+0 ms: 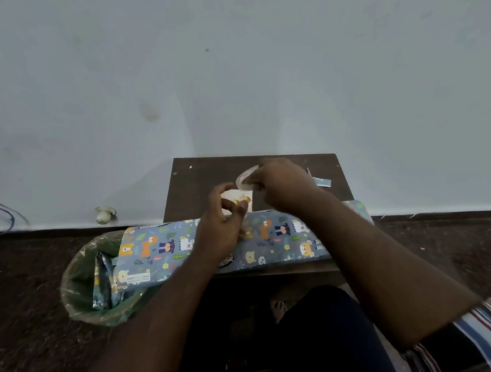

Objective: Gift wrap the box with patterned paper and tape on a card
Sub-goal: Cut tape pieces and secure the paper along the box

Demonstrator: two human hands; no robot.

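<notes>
A long flat roll of blue patterned paper [161,249] with cartoon animals lies across the near edge of a small dark wooden table [197,174]. Above the table's middle, my right hand [282,186] grips a clear roll of tape [245,178]. My left hand [220,219] pinches a small white card or paper piece [233,194] just below the tape roll. The two hands are close together, nearly touching. Whether a box lies under the hands is hidden.
A lined waste bin [79,284] stands on the dark floor left of the table, holding scraps of the same patterned paper. A small blue paper scrap [322,182] lies on the table's right side. A pale wall rises behind. My legs are under the table.
</notes>
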